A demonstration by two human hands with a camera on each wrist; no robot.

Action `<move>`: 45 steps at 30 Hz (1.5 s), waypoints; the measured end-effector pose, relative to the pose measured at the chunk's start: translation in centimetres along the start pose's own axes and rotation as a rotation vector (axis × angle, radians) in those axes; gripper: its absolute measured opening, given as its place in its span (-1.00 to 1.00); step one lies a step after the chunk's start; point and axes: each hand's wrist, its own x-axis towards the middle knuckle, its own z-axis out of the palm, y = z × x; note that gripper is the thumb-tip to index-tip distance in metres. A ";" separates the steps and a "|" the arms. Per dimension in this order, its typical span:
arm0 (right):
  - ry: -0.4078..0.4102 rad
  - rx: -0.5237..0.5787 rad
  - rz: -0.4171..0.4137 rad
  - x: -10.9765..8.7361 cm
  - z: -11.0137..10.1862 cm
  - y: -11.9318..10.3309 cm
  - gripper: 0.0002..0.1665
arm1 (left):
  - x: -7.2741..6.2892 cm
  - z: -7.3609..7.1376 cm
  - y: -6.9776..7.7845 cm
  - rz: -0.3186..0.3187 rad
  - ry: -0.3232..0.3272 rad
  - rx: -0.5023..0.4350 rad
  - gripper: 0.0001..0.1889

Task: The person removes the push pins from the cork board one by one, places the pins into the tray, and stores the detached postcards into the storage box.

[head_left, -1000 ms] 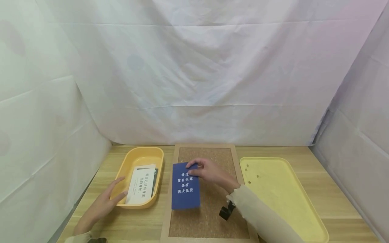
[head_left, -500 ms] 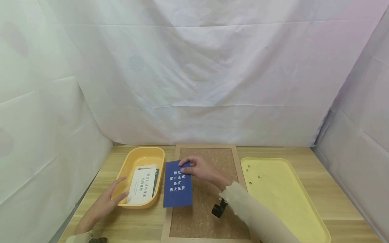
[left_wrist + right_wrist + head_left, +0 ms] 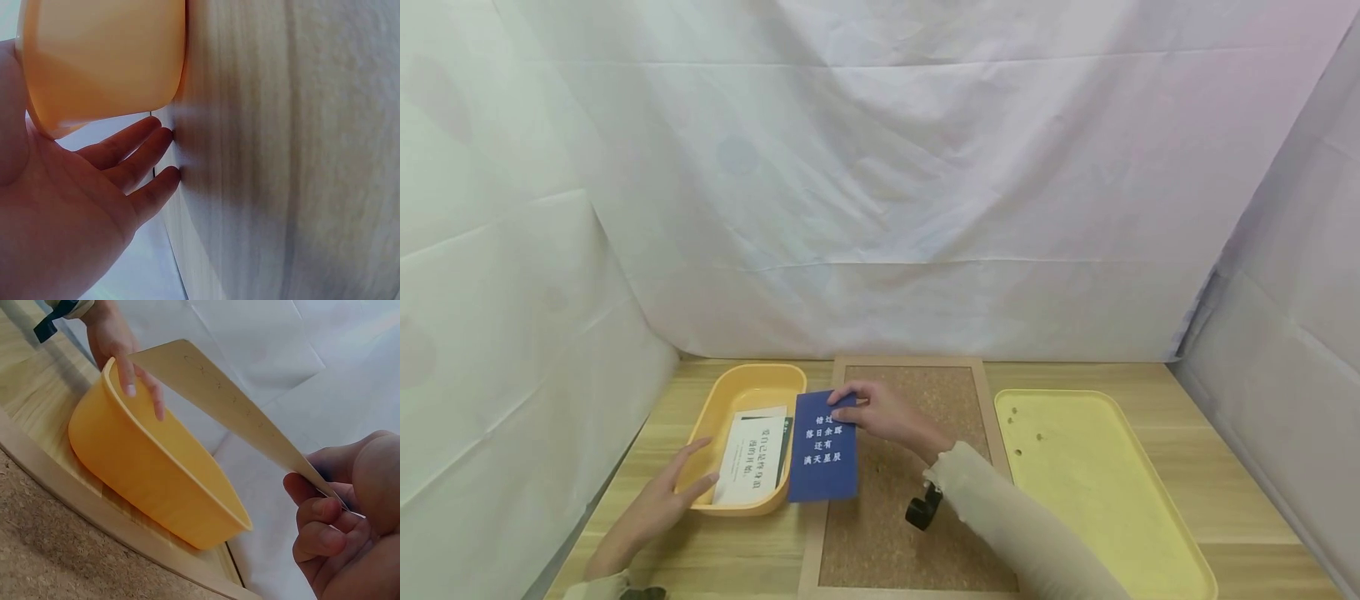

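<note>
In the head view, my right hand (image 3: pixel 886 412) pinches the top right corner of a blue postcard (image 3: pixel 822 475) with white Chinese characters. The card hangs above the corkboard's left edge, beside the bin. Its pale back, with faint marks, shows in the right wrist view. My left hand (image 3: pixel 662 500) holds the near left corner of an orange-yellow plastic bin (image 3: pixel 730 379), thumb and index finger over the rim. From the left wrist view, the other fingers (image 3: pixel 140 159) extend loosely outside it. White and dark green cards (image 3: pixel 747 462) lie stacked in the bin.
A framed corkboard (image 3: pixel 925 533) lies at the middle of the wooden table (image 3: pixel 1232 483). To its right is a flat yellow tray (image 3: pixel 1097 475) with several small pieces near its upper left corner. White cloth (image 3: pixel 880 208) encloses the back and sides.
My right hand has carried the blue postcard leftward and slightly away from me, from over the corkboard to the bin's right side. The left hand stays at the bin's corner.
</note>
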 end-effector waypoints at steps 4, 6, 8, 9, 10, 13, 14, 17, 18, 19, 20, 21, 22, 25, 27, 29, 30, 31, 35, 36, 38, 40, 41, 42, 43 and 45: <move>0.020 -0.032 -0.012 0.6 0.5 0.0 -0.88 | 0.0 0.0 0.0 0.001 -0.002 -0.008 -0.29; 0.032 -0.053 -0.014 0.8 0.7 0.0 -0.87 | 0.0 0.1 0.0 0.005 -0.002 -0.012 -0.29; 0.038 -0.055 -0.010 1.0 0.9 0.0 -0.87 | 0.0 0.2 0.0 0.008 -0.002 -0.013 -0.29; 0.041 -0.049 -0.008 1.1 1.1 0.0 -0.88 | 0.0 0.2 0.0 0.006 -0.002 -0.011 -0.29; 0.043 -0.038 -0.007 1.2 1.2 -0.1 -0.88 | 0.0 0.3 0.0 0.001 -0.003 -0.009 -0.29; 0.054 -0.022 -0.005 1.7 1.5 -0.2 -0.87 | 0.0 0.3 0.2 -0.015 -0.006 -0.009 -0.29; 0.061 -0.033 -0.006 1.8 1.6 -0.2 -0.86 | 0.0 0.2 0.2 -0.022 -0.008 -0.008 -0.29; 0.073 -0.038 -0.009 2.3 2.0 -0.3 -0.86 | 0.0 0.1 0.3 -0.035 -0.016 -0.008 -0.28; 0.074 -0.038 -0.008 2.4 2.1 -0.3 -0.85 | -0.1 0.1 0.3 -0.040 -0.018 -0.004 -0.28; 0.076 -0.036 -0.007 2.6 2.3 -0.4 -0.86 | -0.1 0.1 0.3 -0.040 -0.018 -0.004 -0.28; 0.075 -0.036 -0.006 2.7 2.4 -0.4 -0.86 | -0.1 0.1 0.3 -0.040 -0.017 -0.004 -0.28; 0.073 -0.025 -0.004 2.8 2.6 -0.4 -0.86 | -0.1 0.0 0.3 -0.038 -0.015 -0.004 -0.29; 0.070 -0.017 0.000 2.9 2.7 -0.4 -0.86 | -0.1 0.1 0.2 -0.033 -0.011 -0.004 -0.29; 0.068 -0.008 0.008 3.1 2.9 -0.4 -0.85 | -0.1 0.2 0.1 -0.016 0.002 -0.008 -0.30; 0.066 -0.001 0.011 3.2 2.9 -0.4 -0.85 | -0.1 0.3 0.2 -0.008 0.006 -0.012 -0.30; 0.066 -0.003 0.012 3.4 3.0 -0.3 -0.85 | -0.1 0.3 0.2 -0.003 0.006 -0.016 -0.30; 0.067 -0.006 0.013 3.5 3.0 -0.2 -0.85 | -0.1 0.3 0.3 -0.004 0.005 -0.018 -0.30; 0.068 -0.014 0.012 3.5 3.0 -0.2 -0.85 | -0.1 0.3 0.3 -0.004 0.003 -0.019 -0.30; 0.075 -0.051 0.013 3.8 3.2 0.0 -0.84 | -0.1 0.3 0.3 -0.009 -0.002 -0.015 -0.30; 0.079 -0.060 0.016 3.9 3.3 0.1 -0.84 | -0.1 0.3 0.3 -0.011 -0.003 -0.013 -0.30; 0.087 -0.069 0.017 4.1 3.5 0.2 -0.83 | -0.1 0.2 0.3 -0.015 -0.005 -0.011 -0.30; 0.094 -0.061 0.023 4.2 3.8 0.1 -0.83 | -0.1 0.2 0.3 -0.016 -0.004 -0.010 -0.30; 0.099 -0.058 0.027 4.3 3.9 0.0 -0.82 | -0.1 0.2 0.3 -0.013 -0.003 -0.009 -0.30; 0.102 -0.050 0.032 4.3 4.1 0.0 -0.82 | -0.1 0.1 0.3 -0.009 -0.001 -0.008 -0.30; 0.104 -0.045 0.034 4.3 4.3 -0.1 -0.82 | -0.1 0.1 0.3 -0.004 0.002 -0.007 -0.31; 0.104 -0.024 0.039 4.4 4.6 -0.3 -0.81 | -0.1 0.2 0.3 0.004 0.006 -0.007 -0.32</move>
